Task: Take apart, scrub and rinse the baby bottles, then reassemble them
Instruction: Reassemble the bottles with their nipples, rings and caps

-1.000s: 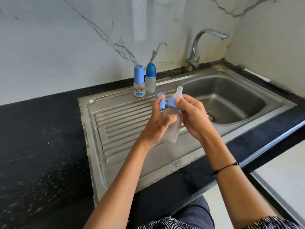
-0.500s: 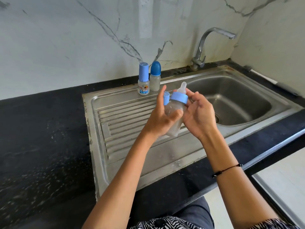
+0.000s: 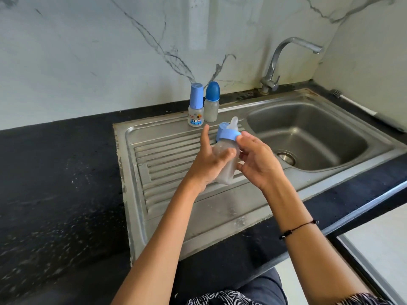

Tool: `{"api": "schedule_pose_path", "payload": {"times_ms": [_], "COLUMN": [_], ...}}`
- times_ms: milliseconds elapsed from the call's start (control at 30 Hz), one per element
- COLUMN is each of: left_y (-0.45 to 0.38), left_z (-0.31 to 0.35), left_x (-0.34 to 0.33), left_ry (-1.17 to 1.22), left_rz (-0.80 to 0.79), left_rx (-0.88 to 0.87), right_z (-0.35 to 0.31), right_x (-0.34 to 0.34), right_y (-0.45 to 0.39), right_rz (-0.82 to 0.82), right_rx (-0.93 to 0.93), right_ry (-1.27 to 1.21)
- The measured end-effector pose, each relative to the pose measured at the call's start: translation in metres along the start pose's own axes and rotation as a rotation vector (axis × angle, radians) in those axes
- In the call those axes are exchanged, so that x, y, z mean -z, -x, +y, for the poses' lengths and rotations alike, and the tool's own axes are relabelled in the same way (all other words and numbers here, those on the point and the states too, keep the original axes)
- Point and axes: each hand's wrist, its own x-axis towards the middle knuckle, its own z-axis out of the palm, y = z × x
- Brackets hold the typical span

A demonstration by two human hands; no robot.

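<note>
The left hand (image 3: 209,159) grips the frosted bottle (image 3: 228,159) around its body, thumb pressed on the front, holding it tilted above the drainboard (image 3: 167,159) at about the middle of the view. The right hand (image 3: 257,159) has loosened off the blue collar (image 3: 229,135): half a second ago its fingers were wrapped around the ring, and now only a fingertip touches its edge at 3 o'clock while the other fingers spread open beside the bottle. The collar sits cocked on the neck, teat (image 3: 234,121) pointing to 12 o'clock, which suggests the thread is giving way and the top is nearly off. A blue cap (image 3: 221,128) peeks out behind the collar. Two more capped bottles (image 3: 203,104) wait upright at 11 o'clock on the sink rim, untouched. The basin (image 3: 308,133) at 2 o'clock is dry, the tap (image 3: 286,60) not running, so scrubbing looks some way off.
</note>
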Motion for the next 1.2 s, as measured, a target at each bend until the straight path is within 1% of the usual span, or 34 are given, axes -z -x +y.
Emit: {"api": "schedule_pose_path", "payload": {"times_ms": [67, 133, 200, 233, 267, 300, 333, 367, 400, 433, 467, 500, 600, 667, 733, 867, 933, 1000, 1067, 1133, 1167, 1200], "left_y": [0.000, 0.002, 0.002, 0.004, 0.005, 0.005, 0.006, 0.004, 0.003, 0.002, 0.000, -0.002, -0.007, -0.008, -0.008, -0.007, -0.008, -0.010, -0.011, -0.012, -0.012, -0.012], "left_z": [-0.005, -0.004, -0.003, -0.001, 0.000, 0.002, 0.004, 0.004, 0.001, -0.002, -0.002, -0.004, -0.006, -0.008, -0.008, -0.007, -0.006, -0.009, -0.011, -0.015, -0.016, -0.017], "left_x": [0.003, 0.005, 0.009, 0.010, 0.010, 0.009, 0.007, 0.004, 0.003, 0.002, 0.002, 0.003, 0.008, 0.008, 0.008, 0.004, 0.004, 0.008, 0.014, 0.018, 0.018, 0.016], "left_ry": [0.031, 0.138, 0.251, 0.249, 0.180, 0.023, -0.199, -0.419, -0.571, -0.618, -0.616, -0.558, -0.258, -0.156, -0.212, -0.481, -0.534, -0.494, -0.254, -0.035, -0.011, -0.024], "left_rz": [0.000, -0.051, -0.114, -0.121, -0.116, -0.113, -0.086, -0.036, 0.013, 0.039, 0.040, 0.027, -0.032, -0.028, -0.002, 0.174, 0.212, 0.152, 0.018, -0.067, -0.063, -0.043], "left_rx": [0.019, 0.047, 0.077, 0.086, 0.096, 0.088, 0.062, 0.006, -0.051, -0.087, -0.100, -0.102, -0.085, -0.062, -0.043, -0.090, -0.092, -0.051, 0.030, 0.078, 0.092, 0.101], "right_z": [0.000, 0.000, 0.003, 0.006, 0.010, 0.013, 0.015, 0.016, 0.016, 0.016, 0.015, 0.013, 0.009, 0.010, 0.014, 0.013, 0.011, 0.011, 0.013, 0.020, 0.023, 0.027], "right_x": [0.003, 0.004, 0.002, 0.002, 0.003, 0.002, 0.002, 0.000, -0.003, -0.003, -0.003, -0.001, 0.006, 0.008, 0.006, -0.005, -0.007, -0.004, 0.001, 0.002, -0.002, -0.005], "right_y": [-0.002, -0.005, -0.010, -0.013, -0.016, -0.019, -0.021, -0.023, -0.023, -0.024, -0.026, -0.026, -0.027, -0.029, -0.031, -0.040, -0.044, -0.044, -0.041, -0.038, -0.037, -0.038], "right_rz": [-0.014, -0.106, -0.186, -0.197, -0.192, -0.155, -0.094, -0.029, 0.026, 0.060, 0.058, 0.019, -0.111, -0.154, -0.150, -0.032, -0.004, -0.062, -0.180, -0.278, -0.271, -0.213], "right_rx": [0.000, -0.029, -0.062, -0.077, -0.086, -0.085, -0.074, -0.054, -0.029, -0.010, -0.003, -0.010, -0.074, -0.092, -0.080, -0.011, -0.003, -0.018, -0.077, -0.112, -0.102, -0.087], "right_ry": [-0.027, -0.148, -0.182, -0.193, -0.204, -0.200, -0.161, -0.089, 0.003, 0.080, 0.120, 0.114, -0.154, -0.283, -0.279, -0.016, 0.052, 0.098, 0.075, -0.001, -0.032, -0.035]}}
